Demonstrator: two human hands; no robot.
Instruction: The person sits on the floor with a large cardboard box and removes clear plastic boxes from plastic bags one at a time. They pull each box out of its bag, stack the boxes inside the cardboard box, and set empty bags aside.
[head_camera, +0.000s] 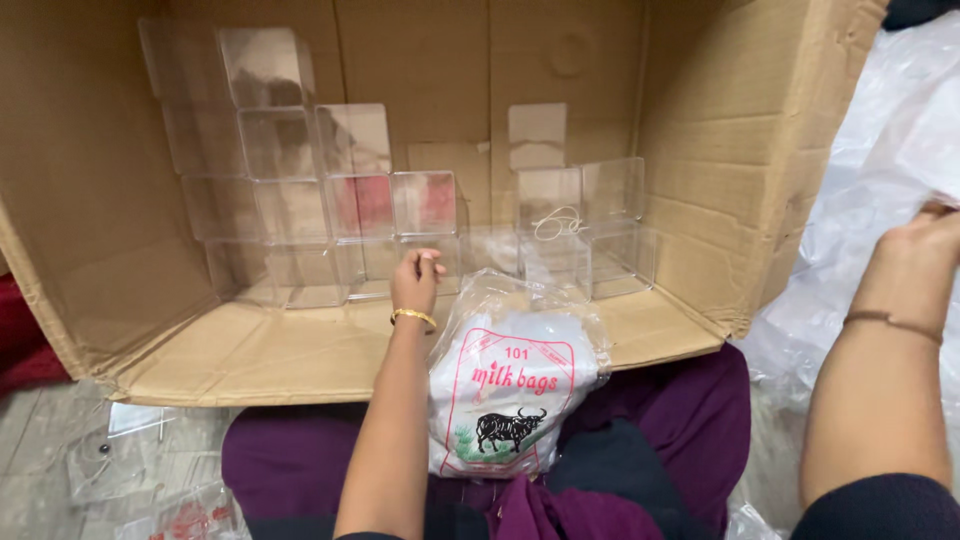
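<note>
Fingers of your left hand (415, 280) curl loosely against one clear box (425, 250); your right hand (925, 235) grips plastic sheeting (880, 150), far right.

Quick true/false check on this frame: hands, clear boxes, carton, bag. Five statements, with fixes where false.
1. The left hand reaches into the cardboard carton toward the clear plastic boxes. True.
2. The carton stands upright with its opening facing up. False: it lies on its side, its opening facing the person.
3. The right hand touches the clear plastic sheeting at the right. True.
4. The printed plastic bag lies inside the carton's back corner. False: it rests on the person's lap at the carton's front edge.
5. The clear boxes are stacked in rows. True.
</note>
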